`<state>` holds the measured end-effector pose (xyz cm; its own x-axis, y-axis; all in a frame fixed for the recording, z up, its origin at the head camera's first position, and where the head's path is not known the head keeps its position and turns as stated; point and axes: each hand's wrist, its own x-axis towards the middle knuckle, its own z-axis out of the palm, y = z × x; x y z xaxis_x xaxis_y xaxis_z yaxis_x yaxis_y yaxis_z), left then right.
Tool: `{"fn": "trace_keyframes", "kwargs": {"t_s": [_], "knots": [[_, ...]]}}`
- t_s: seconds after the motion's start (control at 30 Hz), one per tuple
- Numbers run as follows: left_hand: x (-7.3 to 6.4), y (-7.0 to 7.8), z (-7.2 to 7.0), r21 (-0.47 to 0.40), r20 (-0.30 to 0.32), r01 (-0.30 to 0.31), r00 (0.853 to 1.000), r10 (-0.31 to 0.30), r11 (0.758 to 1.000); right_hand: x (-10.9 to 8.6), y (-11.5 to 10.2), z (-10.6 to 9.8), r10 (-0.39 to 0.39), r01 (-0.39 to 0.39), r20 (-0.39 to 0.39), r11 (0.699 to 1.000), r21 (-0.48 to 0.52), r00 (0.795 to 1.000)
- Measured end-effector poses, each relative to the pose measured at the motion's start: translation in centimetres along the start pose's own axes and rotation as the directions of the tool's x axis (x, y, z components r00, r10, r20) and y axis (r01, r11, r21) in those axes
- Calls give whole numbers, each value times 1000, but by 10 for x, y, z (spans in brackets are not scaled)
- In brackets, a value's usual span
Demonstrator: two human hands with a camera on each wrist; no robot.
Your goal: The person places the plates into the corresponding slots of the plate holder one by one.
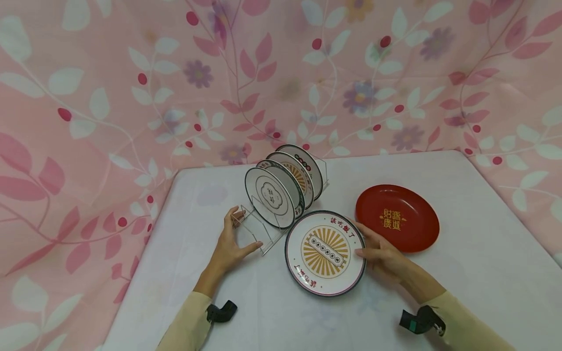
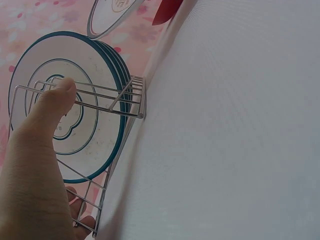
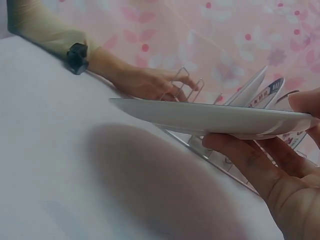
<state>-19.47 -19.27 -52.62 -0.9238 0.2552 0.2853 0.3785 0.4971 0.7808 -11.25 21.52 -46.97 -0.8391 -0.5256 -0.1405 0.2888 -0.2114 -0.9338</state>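
My right hand (image 1: pixel 386 256) holds a round white plate (image 1: pixel 326 253) with a gold sunburst and red lettering, thumb on the rim and fingers underneath. In the right wrist view this plate (image 3: pixel 200 119) is nearly level above the table, its shadow below. The left hand (image 1: pixel 228 251) grips the near end of a wire dish rack (image 2: pixel 111 108), thumb at one side and fingertips at the other. Several plates stand tilted in the rack; the nearest plate (image 1: pixel 269 197) is white with a dark rim and a central emblem.
A red oval plate (image 1: pixel 414 224) with gold characters lies on the table right of the held plate. A white cloth covers the table (image 1: pixel 281 317). Behind it hangs a pink floral curtain (image 1: pixel 263 73).
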Motion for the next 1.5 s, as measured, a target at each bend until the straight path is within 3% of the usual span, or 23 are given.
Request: {"fn": "trace_keyframes", "kwargs": {"t_s": [0.73, 0.97, 1.3, 1.5], "knots": [[1, -1, 0, 1, -3, 9, 1000, -9, 1000, -4, -12, -6, -83, 80, 28, 991, 108, 996], [0, -1, 1, -2, -7, 7, 1000, -7, 1000, -5, -22, -12, -173, 163, 78, 979, 122, 982], [0, 0, 0, 11, -5, 0, 1000, 1, 1000, -7, -43, -18, -231, 225, 34, 965, 134, 972], [0, 0, 0, 10, 3, 4, 1000, -4, 1000, -4, -53, -20, -301, 293, 45, 946, 139, 952]]}}
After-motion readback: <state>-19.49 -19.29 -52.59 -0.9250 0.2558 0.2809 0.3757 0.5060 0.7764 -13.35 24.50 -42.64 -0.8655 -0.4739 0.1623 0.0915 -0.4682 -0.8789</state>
